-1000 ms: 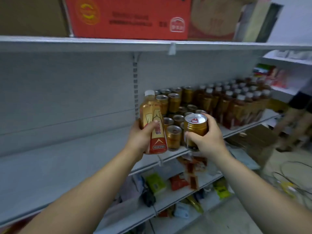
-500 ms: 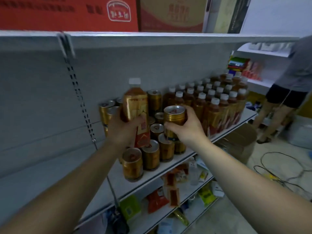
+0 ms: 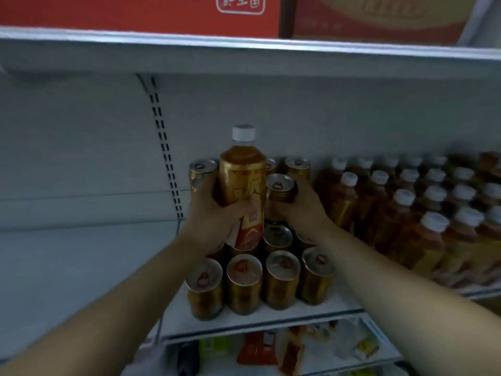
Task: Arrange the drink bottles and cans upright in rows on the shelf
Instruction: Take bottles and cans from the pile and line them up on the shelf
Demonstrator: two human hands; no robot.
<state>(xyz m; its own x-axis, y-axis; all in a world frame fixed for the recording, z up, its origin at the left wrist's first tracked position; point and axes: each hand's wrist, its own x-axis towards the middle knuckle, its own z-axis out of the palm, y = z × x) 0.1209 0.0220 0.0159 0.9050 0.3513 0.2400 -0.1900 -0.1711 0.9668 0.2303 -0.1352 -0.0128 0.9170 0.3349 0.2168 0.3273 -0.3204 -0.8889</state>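
Gripping upright bottle (image 3: 242, 185) in left hand (image 3: 214, 221); right hand (image 3: 301, 210) clasping can (image 3: 279, 189) | above shelved cans (image 3: 260, 283)

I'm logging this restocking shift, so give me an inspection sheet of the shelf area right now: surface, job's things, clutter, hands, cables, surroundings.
Surface: white shelf, drinks on its right part.
Job's things: held bottle upright; held can above the gold cans, which stand in rows; capped bottles in rows to their right.
Clutter: packets on the lower shelf.
Hands: left hand grips the held bottle; right hand grips the held can.
Cables: nothing seen.
Surroundings: red cartons on the upper shelf.
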